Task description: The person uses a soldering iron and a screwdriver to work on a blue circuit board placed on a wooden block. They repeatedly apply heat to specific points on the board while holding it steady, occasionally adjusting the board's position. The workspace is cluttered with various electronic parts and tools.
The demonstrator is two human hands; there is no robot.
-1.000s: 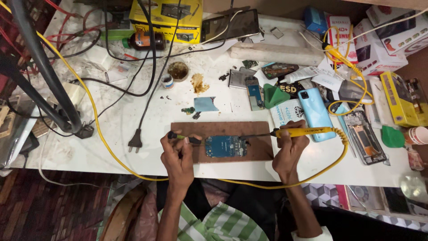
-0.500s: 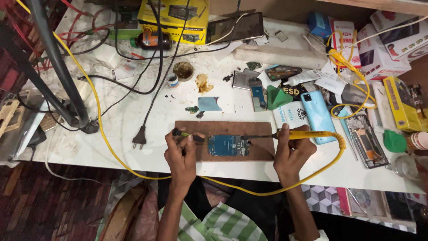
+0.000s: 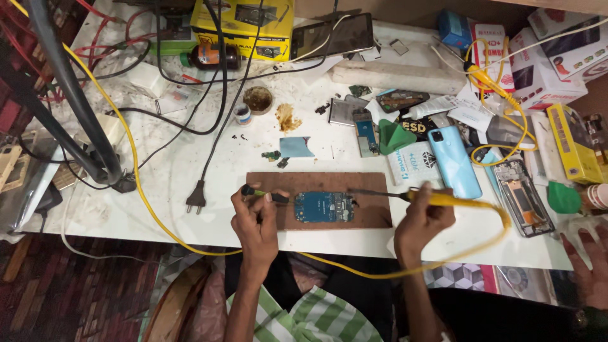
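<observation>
A blue circuit board (image 3: 323, 207) lies on a brown wooden board (image 3: 373, 183) at the near edge of a white bench. My left hand (image 3: 253, 218) pinches a thin dark tool with a green end (image 3: 261, 192) whose tip reaches the circuit board's left edge. My right hand (image 3: 423, 218) grips a yellow-handled soldering iron (image 3: 443, 199); its dark tip points left toward the circuit board's right edge. A yellow cable (image 3: 136, 164) runs from the iron around the bench.
A light blue phone (image 3: 453, 161), an opened phone frame (image 3: 523, 197), a green pick (image 3: 395, 135), small parts, a flux pot (image 3: 258, 99), a black plug (image 3: 196, 201), boxes and a dark lamp arm (image 3: 69, 101) crowd the bench. Another person's hand (image 3: 586, 263) shows at the right edge.
My view has shifted slightly. Both hands stay at the circuit board, with the iron tip moved in closer to the board's right edge.
</observation>
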